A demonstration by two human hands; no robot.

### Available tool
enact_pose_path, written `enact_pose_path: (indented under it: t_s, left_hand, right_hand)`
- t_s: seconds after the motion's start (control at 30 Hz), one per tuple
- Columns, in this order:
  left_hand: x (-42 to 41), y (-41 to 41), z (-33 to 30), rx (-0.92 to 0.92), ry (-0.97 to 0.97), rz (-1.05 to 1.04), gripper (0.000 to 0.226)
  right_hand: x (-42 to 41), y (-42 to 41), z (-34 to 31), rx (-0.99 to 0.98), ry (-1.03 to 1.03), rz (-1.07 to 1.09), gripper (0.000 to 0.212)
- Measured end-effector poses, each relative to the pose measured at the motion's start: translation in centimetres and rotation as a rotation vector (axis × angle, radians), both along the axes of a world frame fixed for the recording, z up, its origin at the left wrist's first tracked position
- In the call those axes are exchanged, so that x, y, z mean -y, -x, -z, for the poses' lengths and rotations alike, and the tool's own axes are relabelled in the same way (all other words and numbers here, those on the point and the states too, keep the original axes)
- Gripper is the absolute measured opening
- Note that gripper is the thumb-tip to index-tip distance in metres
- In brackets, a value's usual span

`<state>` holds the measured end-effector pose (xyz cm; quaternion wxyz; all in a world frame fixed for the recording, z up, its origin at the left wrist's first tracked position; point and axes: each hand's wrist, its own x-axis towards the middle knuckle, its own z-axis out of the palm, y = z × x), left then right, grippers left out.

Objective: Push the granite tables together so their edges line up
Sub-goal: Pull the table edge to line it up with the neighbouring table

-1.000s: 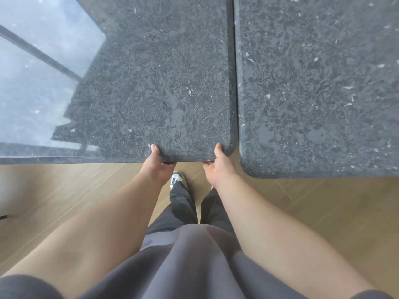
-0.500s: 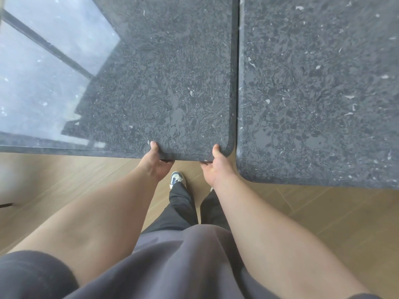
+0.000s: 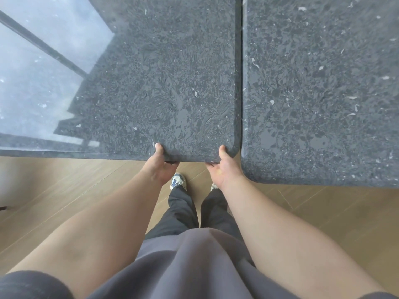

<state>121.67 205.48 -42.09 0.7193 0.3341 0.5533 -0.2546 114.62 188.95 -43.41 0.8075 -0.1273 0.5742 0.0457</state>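
Two dark speckled granite tables fill the upper part of the head view. The left table (image 3: 164, 87) and the right table (image 3: 319, 89) stand side by side with only a thin dark seam between them. The right table's near edge lies closer to me than the left table's near edge. My left hand (image 3: 160, 164) grips the left table's near edge, thumb on top, fingers underneath. My right hand (image 3: 222, 167) grips the same edge beside its rounded right corner, thumb on top.
Light wooden floor (image 3: 323, 214) lies under and in front of the tables. My legs in dark trousers and a shoe (image 3: 178, 180) stand just short of the left table's edge. A bright window reflection (image 3: 36, 67) covers the left table's far left.
The gap between the tables has narrowed to a thin seam. Both hands keep their grip on the left table's near edge, and the view has shifted slightly.
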Motion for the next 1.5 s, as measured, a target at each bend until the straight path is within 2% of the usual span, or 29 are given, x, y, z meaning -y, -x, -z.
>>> enact_pose_path:
  t_s: [0.23,0.33,0.4,0.5,0.7,0.77,0.87,0.93,1.2,1.5]
  left_hand:
    - [-3.4,0.8,0.0,0.034,0.078,0.09,0.06]
    - [-6.3,0.9,0.3,0.035,0.068,0.072,0.052]
    - [-8.1,0.6,0.3,0.046,0.063,0.04,0.056]
    - [-10.5,-0.3,0.1,0.06,0.075,0.006,0.053]
    - [-12.9,-1.9,0.0,0.096,0.114,0.003,0.048]
    - [-13.0,-2.3,0.3,0.088,0.128,0.002,0.047]
    - [-12.4,-2.4,0.5,0.08,0.146,-0.013,0.043]
    - [-11.8,-2.3,0.8,0.091,0.171,-0.046,0.044]
    - [-10.2,-1.8,1.1,0.082,0.229,-0.213,0.052]
    - [-11.0,-3.1,0.9,0.04,0.212,-0.256,0.062]
  right_hand:
    - [-0.8,0.2,-0.2,-0.024,0.084,-0.034,0.021]
    - [-1.5,0.1,-0.2,-0.064,0.132,-0.07,0.028]
    - [-2.0,0.1,-0.4,-0.077,0.166,-0.061,0.031]
    - [-3.1,0.1,-1.0,-0.078,0.196,0.003,0.049]
    - [-7.4,0.1,-1.4,-0.036,0.121,0.011,0.067]
    - [-8.3,-0.5,-1.3,-0.015,0.113,0.014,0.066]
    - [-9.1,-1.3,-1.2,0.015,0.085,0.041,0.044]
    - [-9.4,-2.0,-1.3,0.048,0.062,0.071,0.038]
    - [-9.1,-2.2,-1.3,0.031,0.041,0.214,0.05]
    - [-8.5,-3.0,-0.9,0.049,-0.045,0.279,0.054]
